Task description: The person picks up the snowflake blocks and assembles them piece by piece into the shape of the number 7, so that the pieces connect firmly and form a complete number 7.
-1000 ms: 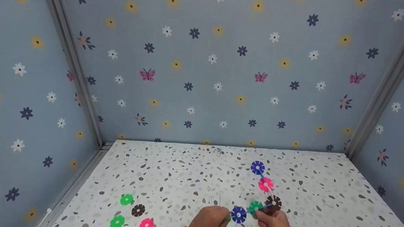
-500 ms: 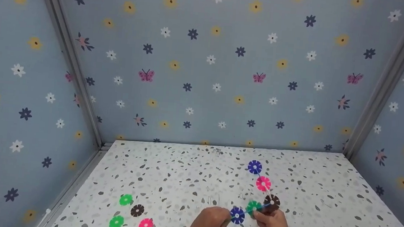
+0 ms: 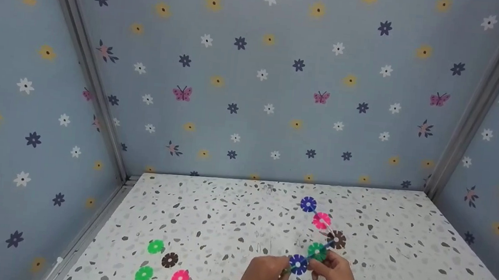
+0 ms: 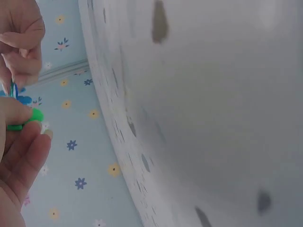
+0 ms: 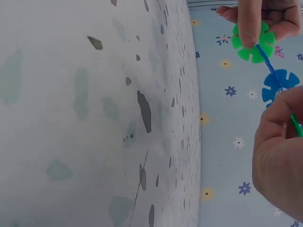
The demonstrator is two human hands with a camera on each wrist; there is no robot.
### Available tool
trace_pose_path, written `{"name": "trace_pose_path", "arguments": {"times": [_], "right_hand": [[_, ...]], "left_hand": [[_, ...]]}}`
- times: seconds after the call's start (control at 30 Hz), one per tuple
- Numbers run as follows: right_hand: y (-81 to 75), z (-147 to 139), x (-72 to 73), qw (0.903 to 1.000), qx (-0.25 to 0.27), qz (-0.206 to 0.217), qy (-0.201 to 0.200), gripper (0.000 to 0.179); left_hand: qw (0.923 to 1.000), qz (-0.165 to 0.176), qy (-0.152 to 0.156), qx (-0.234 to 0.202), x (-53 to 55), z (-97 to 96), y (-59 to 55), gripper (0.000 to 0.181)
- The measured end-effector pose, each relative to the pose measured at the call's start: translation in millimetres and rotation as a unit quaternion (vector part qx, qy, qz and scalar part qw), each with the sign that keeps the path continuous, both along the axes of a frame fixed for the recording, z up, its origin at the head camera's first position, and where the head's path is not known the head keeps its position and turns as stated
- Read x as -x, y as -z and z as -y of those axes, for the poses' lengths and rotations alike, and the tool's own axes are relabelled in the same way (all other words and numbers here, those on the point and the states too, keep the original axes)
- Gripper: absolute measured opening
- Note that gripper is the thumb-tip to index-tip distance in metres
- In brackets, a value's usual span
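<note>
A chain of interlocking notched plastic discs spans both hands. My left hand [image 3: 263, 275] pinches a bright green disc [image 5: 268, 41] at its near end, between thumb and fingers. Slotted into that is a blue disc [image 3: 298, 265], whose edge my right hand [image 3: 337, 277] pinches. Beyond the right fingertips the chain continues with a green disc [image 3: 317, 251], a brown disc [image 3: 336, 239], a pink disc [image 3: 322, 220] and a blue disc [image 3: 308, 204]. Thin, edge-on discs link some of these. In the left wrist view, fingers mostly cover the held pieces.
Loose on the speckled white tabletop [image 3: 216, 217] at the left lie two green discs [image 3: 155, 246], a brown disc [image 3: 169, 260] and a pink disc [image 3: 180, 278]. Blue flowered panels [image 3: 263, 83] enclose the table at the back and sides.
My right hand has shifted its grip from the inner green disc to the neighbouring blue disc. The chain's far end has swung slightly left and away. My left hand keeps its hold.
</note>
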State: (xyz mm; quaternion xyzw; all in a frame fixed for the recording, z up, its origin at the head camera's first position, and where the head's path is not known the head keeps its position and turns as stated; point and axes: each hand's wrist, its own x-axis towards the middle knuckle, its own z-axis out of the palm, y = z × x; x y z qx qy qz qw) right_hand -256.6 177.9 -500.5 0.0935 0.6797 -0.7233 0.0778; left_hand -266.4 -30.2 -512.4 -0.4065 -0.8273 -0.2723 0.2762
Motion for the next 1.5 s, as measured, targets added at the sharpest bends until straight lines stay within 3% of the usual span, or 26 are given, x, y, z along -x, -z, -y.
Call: {"name": "trace_pose_path", "arguments": {"times": [0.13,0.3,0.47,0.63,0.8,0.9,0.97,1.07,1.17,1.23,1.3,1.4,1.5], "right_hand": [[-0.3,4.4,-4.0,0.9978,-0.029,-0.018,-0.057,0.026],[1.7,7.6,-4.1,0.9979,-0.024,-0.018,-0.058,0.019],[6.5,4.7,-1.4,0.9973,-0.024,-0.021,-0.066,0.015],[7.1,-2.5,-1.0,0.9961,-0.024,-0.026,-0.08,0.015],[5.6,-7.6,-2.3,0.996,-0.033,-0.023,-0.08,0.014],[6.0,-9.4,-3.1,0.996,-0.046,-0.021,-0.073,0.014],[6.4,-10.2,-3.7,0.9959,-0.056,-0.02,-0.068,0.014],[6.6,-10.1,-3.2,0.9959,-0.068,-0.016,-0.057,0.014],[6.3,-9.7,-2.2,0.9959,-0.074,-0.012,-0.05,0.015],[5.9,-9.5,-1.8,0.996,-0.075,-0.012,-0.047,0.016],[6.1,-9.6,-1.7,0.9962,-0.073,-0.011,-0.048,0.016],[7.2,-9.6,-2.1,0.9962,-0.068,-0.007,-0.054,0.016],[7.5,-10.0,-2.8,0.9958,-0.067,-0.003,-0.062,0.017]], "left_hand": [[0.999,-0.032,-0.028,-0.015,-7.4,-7.1,-0.9,0.036],[0.9987,-0.033,-0.04,-0.001,-13.8,-10.3,-1.2,0.032],[0.9981,0.023,-0.027,0.049,-14.2,-1.1,-4.3,0.019],[0.9875,0.117,-0.009,0.105,-7.6,21.3,-6.9,0.025],[0.9762,0.142,-0.01,0.163,2.7,55.5,-10.2,0.025],[0.9603,0.177,-0.023,0.214,7.8,80.8,-17.2,0.026],[0.9442,0.222,-0.037,0.241,10.9,99.1,-23.6,0.029],[0.9145,0.292,-0.072,0.271,16.1,126.4,-35.6,0.028],[0.8798,0.358,-0.12,0.289,18.6,149.0,-49.4,0.022],[0.8577,0.388,-0.155,0.3,19.1,159.8,-56.7,0.022],[0.8417,0.402,-0.181,0.313,18.8,167.5,-60.6,0.025],[0.8297,0.402,-0.204,0.329,17.0,174.6,-60.1,0.029],[0.8255,0.393,-0.213,0.345,16.1,178.2,-55.0,0.034]]}}
